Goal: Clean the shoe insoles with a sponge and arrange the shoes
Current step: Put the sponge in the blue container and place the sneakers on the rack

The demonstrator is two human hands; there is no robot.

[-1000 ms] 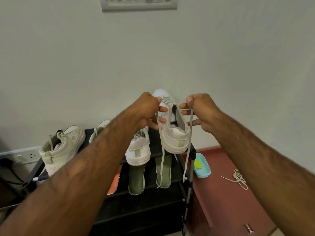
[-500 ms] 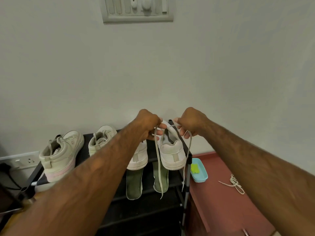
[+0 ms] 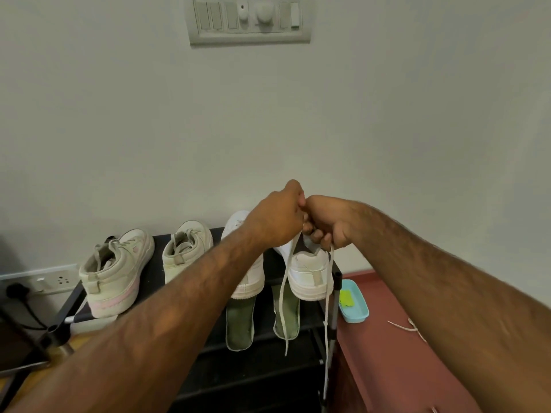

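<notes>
A white sneaker (image 3: 310, 274) stands heel towards me at the right end of the black shoe rack (image 3: 214, 368). My left hand (image 3: 275, 217) and my right hand (image 3: 326, 223) meet above its opening, each pinching its laces (image 3: 329, 311), whose ends hang down past the heel. Its white partner (image 3: 249, 275) stands just left, partly behind my left forearm. Two green insoles (image 3: 240, 324) lie on the shelf below these shoes. A yellow-green sponge (image 3: 346, 299) sits in a light blue tray (image 3: 356, 315).
Two cream sneakers (image 3: 114, 277) stand on the rack's left half. The tray rests on a reddish-brown surface (image 3: 396, 365) to the right, with a loose lace (image 3: 410, 327) on it. A wall socket with a black plug (image 3: 13, 290) is at far left, a switch panel (image 3: 249, 17) above.
The white sneaker has come down from mid-air onto the rack's right end. Both hands moved down and closer together over its opening, still holding the laces. The view tilted up.
</notes>
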